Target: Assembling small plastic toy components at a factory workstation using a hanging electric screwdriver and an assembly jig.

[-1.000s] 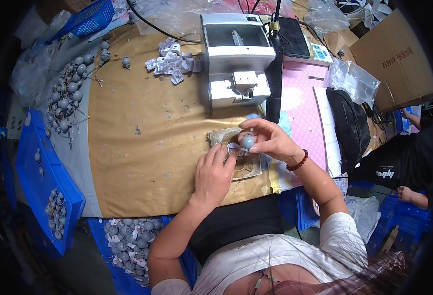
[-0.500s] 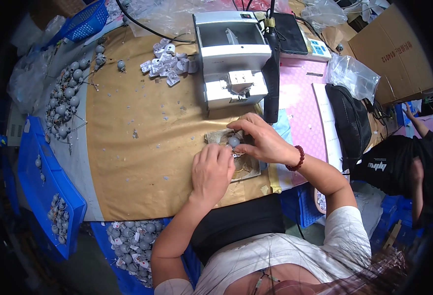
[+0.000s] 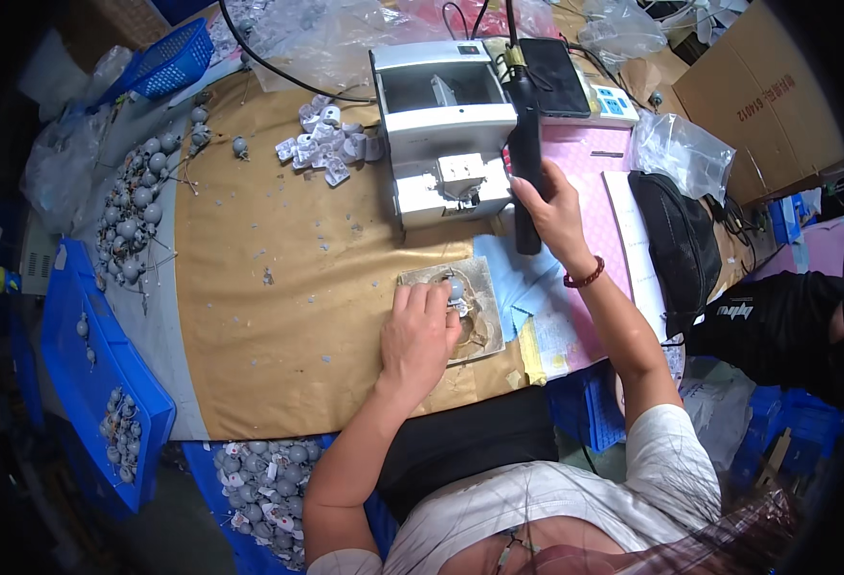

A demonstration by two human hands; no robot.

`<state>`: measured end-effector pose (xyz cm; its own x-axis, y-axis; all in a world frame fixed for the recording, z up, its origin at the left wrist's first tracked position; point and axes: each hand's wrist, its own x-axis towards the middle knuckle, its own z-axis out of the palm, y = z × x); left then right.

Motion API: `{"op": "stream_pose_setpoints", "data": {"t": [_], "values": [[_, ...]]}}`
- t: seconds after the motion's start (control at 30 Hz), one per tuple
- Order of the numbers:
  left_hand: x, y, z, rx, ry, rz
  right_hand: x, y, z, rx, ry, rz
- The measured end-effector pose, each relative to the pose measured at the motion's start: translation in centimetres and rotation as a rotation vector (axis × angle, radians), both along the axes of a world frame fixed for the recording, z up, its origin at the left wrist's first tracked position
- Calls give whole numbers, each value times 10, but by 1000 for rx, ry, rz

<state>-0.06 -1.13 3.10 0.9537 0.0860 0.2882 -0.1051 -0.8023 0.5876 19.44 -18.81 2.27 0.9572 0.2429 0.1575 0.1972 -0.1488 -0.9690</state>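
My left hand [image 3: 417, 335] is closed at a square metal fixture [image 3: 484, 292], its fingertips pressed on a small grey ball [image 3: 456, 288] seated there. Something small and white shows just below the ball; the fingers partly hide it. My right hand [image 3: 560, 218], with a red bead bracelet, is at a long black corded tool [image 3: 525, 144] that looks like an electric screwdriver. The thumb lies across its front, and the other fingers are at its right side, partly hidden. A silver-and-white machine [image 3: 449, 129] stands just left of the tool.
White plastic parts [image 3: 329, 144] lie left of the machine. Grey balls with wires [image 3: 133, 211] are heaped at the far left, above a blue tray [image 3: 106, 355]. More balls [image 3: 264, 489] fill a bin below the table edge. A phone [image 3: 554, 77] and black pouch [image 3: 676, 244] are at right.
My right hand has left the ball and moved up and right to the black tool, uncovering the fixture's right side. My left hand stays at the ball. The whole view has shifted slightly.
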Motion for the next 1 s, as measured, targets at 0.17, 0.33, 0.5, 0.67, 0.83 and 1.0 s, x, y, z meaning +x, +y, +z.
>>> {"op": "stream_pose_setpoints", "data": {"t": [0.17,0.33,0.5,0.67,0.83,1.0], "values": [[2,-3,2,-25,22,1,-26,17,63,409,-450,20],[-1,-2,1,-17,14,9,-9,60,119,561,-397,280],[0,-5,-4,16,-15,28,12,95,113,441,-288,264],[-1,-3,-1,-23,12,15,12,100,100,259,-112,243],[-2,-3,-5,-30,24,32,-44,75,95,178,-50,314],[-1,-4,-4,1,16,36,-79,60,76,228,-75,430]]}}
